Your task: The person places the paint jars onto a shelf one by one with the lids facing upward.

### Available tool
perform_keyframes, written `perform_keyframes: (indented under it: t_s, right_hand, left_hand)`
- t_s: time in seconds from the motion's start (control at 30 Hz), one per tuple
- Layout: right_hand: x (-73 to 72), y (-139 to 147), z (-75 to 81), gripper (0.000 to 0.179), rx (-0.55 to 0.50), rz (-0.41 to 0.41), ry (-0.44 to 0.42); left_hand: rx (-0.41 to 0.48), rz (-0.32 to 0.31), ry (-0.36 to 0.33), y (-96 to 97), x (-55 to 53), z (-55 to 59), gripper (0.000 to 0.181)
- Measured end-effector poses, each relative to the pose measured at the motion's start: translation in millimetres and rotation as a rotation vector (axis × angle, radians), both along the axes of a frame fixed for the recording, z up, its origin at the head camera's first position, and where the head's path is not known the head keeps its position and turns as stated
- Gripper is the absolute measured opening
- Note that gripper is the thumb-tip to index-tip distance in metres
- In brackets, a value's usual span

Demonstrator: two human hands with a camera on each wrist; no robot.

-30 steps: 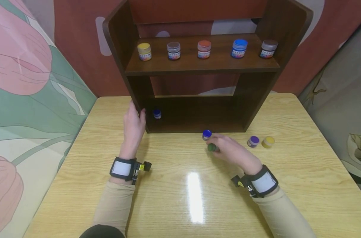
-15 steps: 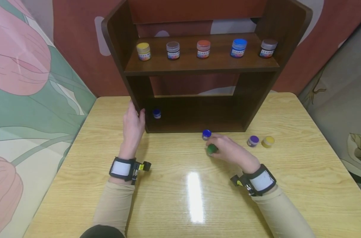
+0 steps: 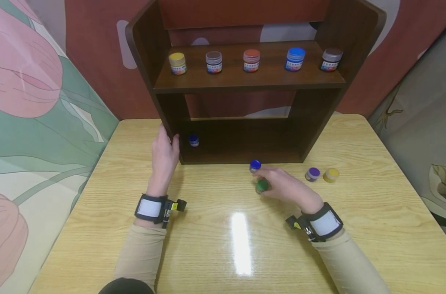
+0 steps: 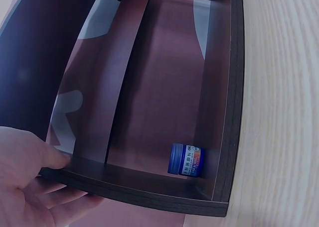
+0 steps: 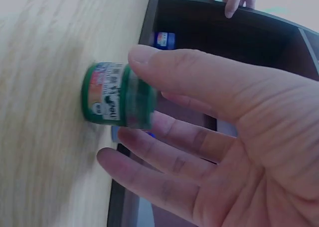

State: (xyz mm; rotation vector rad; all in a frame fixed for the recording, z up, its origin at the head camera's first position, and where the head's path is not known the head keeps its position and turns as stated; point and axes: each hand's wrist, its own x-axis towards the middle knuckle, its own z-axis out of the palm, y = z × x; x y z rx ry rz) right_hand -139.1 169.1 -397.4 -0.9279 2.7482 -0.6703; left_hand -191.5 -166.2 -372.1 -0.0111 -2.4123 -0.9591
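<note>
My left hand (image 3: 166,151) grips the left side panel of a dark brown wooden shelf unit (image 3: 241,86). In the left wrist view the thumb lies on the inner side and the fingers outside. My right hand (image 3: 282,183) holds a small green paint jar (image 3: 262,186) between thumb and fingers, in front of the unit. Its lid faces up, and the right wrist view shows its label (image 5: 112,90) with the base close to the tabletop. Just behind it stands a blue-lidded paint jar (image 3: 255,165), partly covered by the fingers.
A dark blue jar (image 3: 194,141) stands at the left of the lower shelf. Several larger paint jars, among them a yellow one (image 3: 177,63) and a red one (image 3: 251,61), line the upper shelf. Purple (image 3: 313,174) and yellow (image 3: 331,175) jars stand on the table at right.
The green jar has turned in my right hand from tilted to upright and shifted slightly toward me. My left hand has stayed on the side panel.
</note>
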Motion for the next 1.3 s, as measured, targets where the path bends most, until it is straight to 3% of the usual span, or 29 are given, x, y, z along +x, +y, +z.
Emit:
perform_keyframes:
  t_s: [0.23,0.4,0.8,1.3]
  right_hand:
    - [3.4,-3.7,4.1,0.036,-0.002,0.056,0.038]
    - [2.9,-4.7,1.2,0.027,-0.002,0.052,0.047]
    - [1.6,-3.0,-2.2,0.023,-0.019,0.044,0.059]
    - [-0.5,-8.8,1.4,0.036,-0.098,0.055,0.227]
  left_hand:
    - [0.002,0.002,-0.009,-0.8,0.6,0.9,0.038]
    - [-0.002,-0.001,0.000,-0.8,0.6,1.0,0.039]
    - [-0.009,0.006,0.010,0.0,-0.4,-0.4,0.037]
    - [-0.016,0.004,0.019,-0.2,-0.4,-2.0,0.038]
